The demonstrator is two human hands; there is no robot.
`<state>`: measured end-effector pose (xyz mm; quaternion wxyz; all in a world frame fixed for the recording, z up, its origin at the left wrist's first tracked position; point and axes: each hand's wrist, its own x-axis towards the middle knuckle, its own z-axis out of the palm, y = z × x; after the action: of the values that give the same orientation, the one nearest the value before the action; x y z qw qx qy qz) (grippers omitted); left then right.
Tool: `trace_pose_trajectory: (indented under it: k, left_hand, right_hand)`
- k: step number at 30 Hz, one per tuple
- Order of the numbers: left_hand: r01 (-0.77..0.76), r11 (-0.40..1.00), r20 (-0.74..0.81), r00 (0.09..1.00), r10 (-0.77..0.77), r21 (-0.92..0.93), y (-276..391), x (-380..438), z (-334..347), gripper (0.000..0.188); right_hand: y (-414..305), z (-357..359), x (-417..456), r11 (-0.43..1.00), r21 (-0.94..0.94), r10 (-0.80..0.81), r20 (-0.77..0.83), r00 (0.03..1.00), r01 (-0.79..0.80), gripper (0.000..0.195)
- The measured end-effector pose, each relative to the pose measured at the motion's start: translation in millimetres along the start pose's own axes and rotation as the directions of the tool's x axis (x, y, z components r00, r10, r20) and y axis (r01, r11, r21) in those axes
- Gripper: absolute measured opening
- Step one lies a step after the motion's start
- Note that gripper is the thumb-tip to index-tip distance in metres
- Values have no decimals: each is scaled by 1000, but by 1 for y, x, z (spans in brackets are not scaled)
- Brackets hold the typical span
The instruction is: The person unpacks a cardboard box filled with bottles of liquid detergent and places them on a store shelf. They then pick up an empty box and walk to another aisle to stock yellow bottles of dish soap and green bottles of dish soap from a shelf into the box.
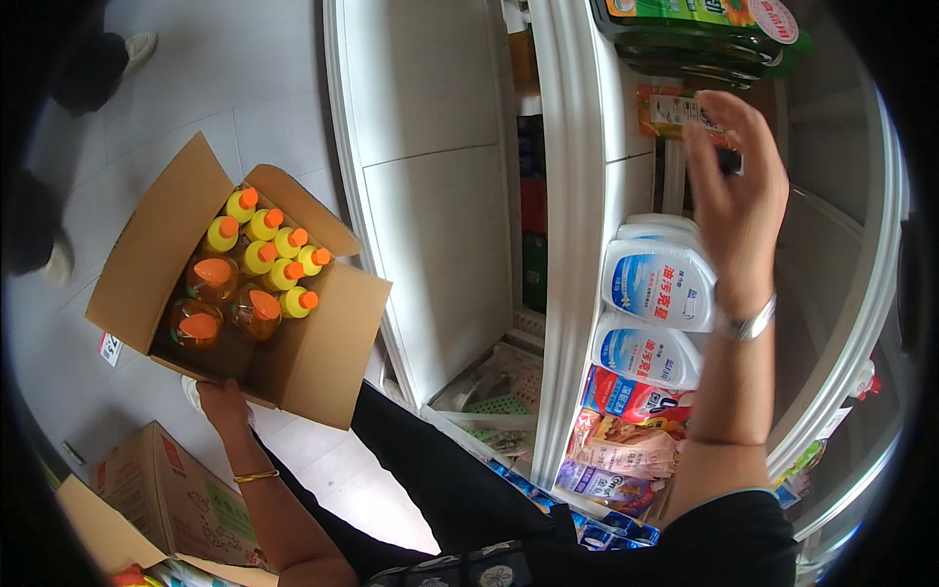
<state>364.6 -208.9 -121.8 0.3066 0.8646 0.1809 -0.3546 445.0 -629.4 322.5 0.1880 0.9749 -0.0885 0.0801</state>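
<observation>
My left hand [224, 411] grips the near edge of an open cardboard box [334, 352]. Inside stand several yellow bottles [259, 257] with orange caps, and three clear bottles of amber liquid [213, 275] with broad orange caps. Over the white shelf, my right hand [741, 169] is raised with thumb and fingers apart, slightly blurred. Just beyond its fingertips is an orange-labelled bottle [664, 114]; whether they touch it I cannot tell. A large dark green jug [689, 51] is beside that bottle. White cleaner bottles [653, 282] stand nearer, left of my right forearm.
Bagged products [623, 447] line the shelf's near end. A lower white shelf [433, 198] lies between the box and the upper shelf's edge [576, 220]. Another open carton [198, 491] is on the floor at lower left. Another person's shoes [141, 55] show at upper left.
</observation>
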Motion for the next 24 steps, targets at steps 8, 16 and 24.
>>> trace_pose_trajectory:
  k: [8,16,24]
  left_hand:
    - [18,996,18,1000,-17,-82,6,-2,0,35]
    - [53,994,34,998,-50,-90,-4,3,3,36]
    - [105,994,0,994,-105,-33,15,-8,-5,38]
  right_hand:
    - [229,-13,60,767,-623,471,388,792,-151,35]
    - [438,16,40,990,-36,127,665,736,-138,55]
    - [424,17,42,575,32,688,522,504,-817,48]
